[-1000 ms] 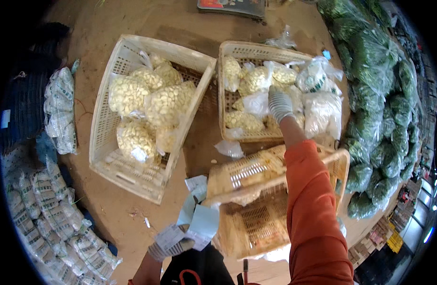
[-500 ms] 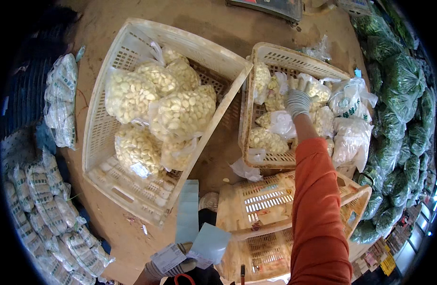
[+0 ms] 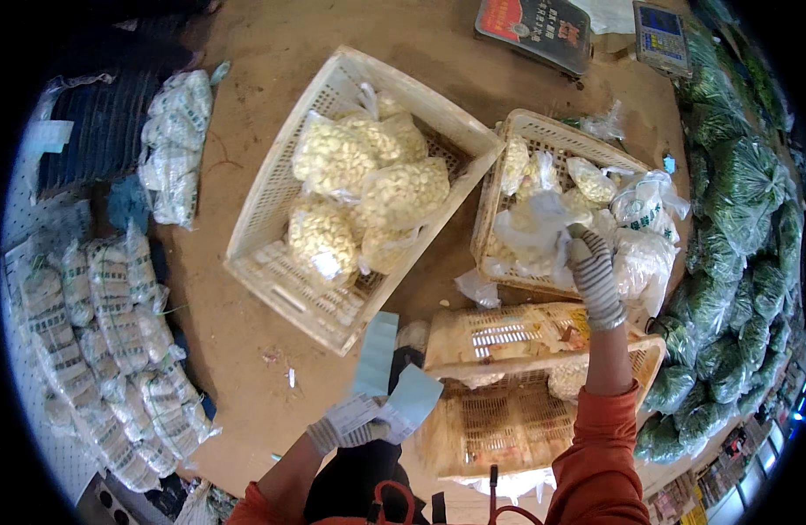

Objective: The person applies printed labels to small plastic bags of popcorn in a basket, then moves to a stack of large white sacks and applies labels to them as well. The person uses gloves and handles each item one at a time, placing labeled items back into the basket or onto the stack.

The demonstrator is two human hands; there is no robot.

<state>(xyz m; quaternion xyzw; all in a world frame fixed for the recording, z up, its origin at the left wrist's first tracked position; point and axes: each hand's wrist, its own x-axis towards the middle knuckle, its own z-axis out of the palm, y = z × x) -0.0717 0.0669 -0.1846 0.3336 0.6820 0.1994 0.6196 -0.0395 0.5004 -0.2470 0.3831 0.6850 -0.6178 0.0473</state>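
My right hand (image 3: pixel 597 278), in a striped grey glove, is closed on the gathered neck of a clear plastic bag (image 3: pixel 532 229) of pale pieces that look like peeled garlic cloves. The bag is blurred and hangs over the near side of the smaller crate (image 3: pixel 483 214). Similar bags and white plastic bags (image 3: pixel 644 262) fill that crate. Down by my body, my left hand (image 3: pixel 350 427), also gloved, grips a folded strip of light-blue label backing (image 3: pixel 375 354). A white printed label (image 3: pixel 355 411) lies over its fingers.
A larger white crate (image 3: pixel 272 293) with several bags of cloves (image 3: pixel 403 192) stands left of centre. Tan crates (image 3: pixel 499 429) sit close before me. Bagged greens (image 3: pixel 735 227) line the right; wrapped white bundles (image 3: pixel 114 350) lie left. A scale (image 3: pixel 543 33) stands at the back.
My right hand has drawn back toward me from inside the smaller crate, now with a bag in its grip. The left hand still holds the label strip. The whole view has shifted.
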